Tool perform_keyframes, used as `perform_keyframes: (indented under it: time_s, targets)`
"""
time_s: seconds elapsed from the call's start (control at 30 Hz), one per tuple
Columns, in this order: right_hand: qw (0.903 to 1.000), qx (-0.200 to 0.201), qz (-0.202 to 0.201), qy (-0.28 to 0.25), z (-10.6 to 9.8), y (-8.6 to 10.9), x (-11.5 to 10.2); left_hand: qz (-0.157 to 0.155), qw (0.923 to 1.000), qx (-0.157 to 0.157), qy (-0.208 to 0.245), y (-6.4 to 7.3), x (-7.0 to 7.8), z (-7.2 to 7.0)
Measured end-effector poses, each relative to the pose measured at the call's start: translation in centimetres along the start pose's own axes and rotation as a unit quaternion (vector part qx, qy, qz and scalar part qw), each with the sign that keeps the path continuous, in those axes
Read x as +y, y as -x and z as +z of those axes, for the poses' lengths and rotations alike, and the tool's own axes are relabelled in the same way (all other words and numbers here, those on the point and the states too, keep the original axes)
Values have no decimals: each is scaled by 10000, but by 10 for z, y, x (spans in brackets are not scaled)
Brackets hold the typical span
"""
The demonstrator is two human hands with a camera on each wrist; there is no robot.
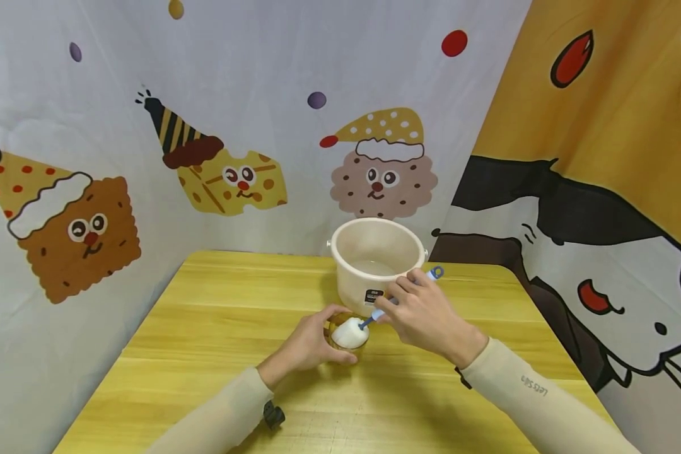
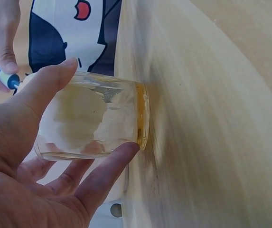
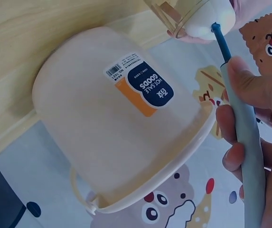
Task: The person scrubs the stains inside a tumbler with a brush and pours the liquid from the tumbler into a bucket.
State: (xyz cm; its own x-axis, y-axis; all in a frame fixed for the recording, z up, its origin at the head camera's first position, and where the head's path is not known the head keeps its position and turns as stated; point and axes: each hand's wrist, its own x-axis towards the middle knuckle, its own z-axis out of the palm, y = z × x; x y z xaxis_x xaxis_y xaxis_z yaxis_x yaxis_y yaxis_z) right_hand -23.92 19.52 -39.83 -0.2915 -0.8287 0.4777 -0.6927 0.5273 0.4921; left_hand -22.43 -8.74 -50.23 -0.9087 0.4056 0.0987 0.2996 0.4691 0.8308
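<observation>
My left hand [image 1: 312,343] grips an amber-tinted clear glass cup [image 2: 119,116], its thumb on one side and fingers on the other. The cup's base is at the wooden tabletop. In my right hand [image 1: 417,315] is a cup brush, held by its pale blue handle [image 3: 245,137] with a darker blue stem. The brush's white sponge head [image 1: 350,333] sits partly inside the cup's mouth; through the glass, the left wrist view shows the sponge filling the upper part. Just behind both hands stands a cream bucket [image 3: 107,109] with a label on its side.
The yellow wood-grain table [image 1: 215,315] carries the bucket near its back edge. Water seems to lie in the bucket's bottom. A cartoon-printed cloth [image 1: 250,75] hangs behind the table and along its sides.
</observation>
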Motion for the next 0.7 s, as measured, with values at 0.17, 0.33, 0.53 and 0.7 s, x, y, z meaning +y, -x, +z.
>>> perform_keyframes:
  time_s: [0.17,0.33,0.53,0.7]
  targets:
    - [9999,128,74,3,1,1,-3,-54,10000,8,-79,-1,0,0]
    - [9997,163,180,17,2,0,-8,-26,9999,24,-117,-1,-1,0]
    - [9993,263,259,45,4,2,-12,48,9998,45,-181,-1,-3,1]
    - [9988,341,345,92,7,2,-15,99,9998,13,-179,-3,-4,0]
